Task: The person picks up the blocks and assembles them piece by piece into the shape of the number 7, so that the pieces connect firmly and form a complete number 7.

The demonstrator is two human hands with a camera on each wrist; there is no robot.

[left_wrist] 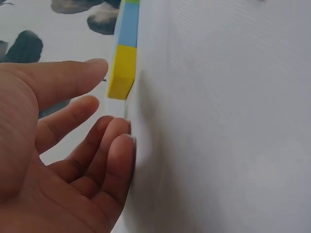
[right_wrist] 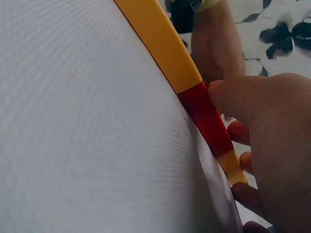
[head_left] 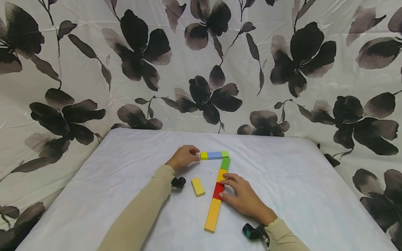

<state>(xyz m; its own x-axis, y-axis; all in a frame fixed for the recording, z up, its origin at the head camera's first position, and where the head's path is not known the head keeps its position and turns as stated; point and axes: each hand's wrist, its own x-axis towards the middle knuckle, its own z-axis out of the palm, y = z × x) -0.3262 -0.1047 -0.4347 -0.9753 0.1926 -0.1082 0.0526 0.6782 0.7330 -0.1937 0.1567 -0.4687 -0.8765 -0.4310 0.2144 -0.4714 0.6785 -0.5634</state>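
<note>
Several toy blocks form two joined rows on the white cloth. The far row has a yellow block [head_left: 203, 156], a blue block [head_left: 215, 155] and a light green block [head_left: 225, 154]. From its right end a slanting row runs toward me: a green block [head_left: 225, 163], a short orange block [head_left: 221, 173], a red block [head_left: 218, 191] and a long orange block [head_left: 212, 215]. My left hand [head_left: 184, 157], fingers loosely bent and holding nothing, is just left of the yellow block. The thumb and fingers of my right hand [head_left: 243, 197] touch the red and short orange blocks along the row's right side.
A loose yellow block [head_left: 198, 187] lies left of the slanting row. Dark wrist devices [head_left: 179, 182] are worn at both sleeves. The white table cover [head_left: 78, 195] meets a floral curtain [head_left: 207, 62] at the back and sides.
</note>
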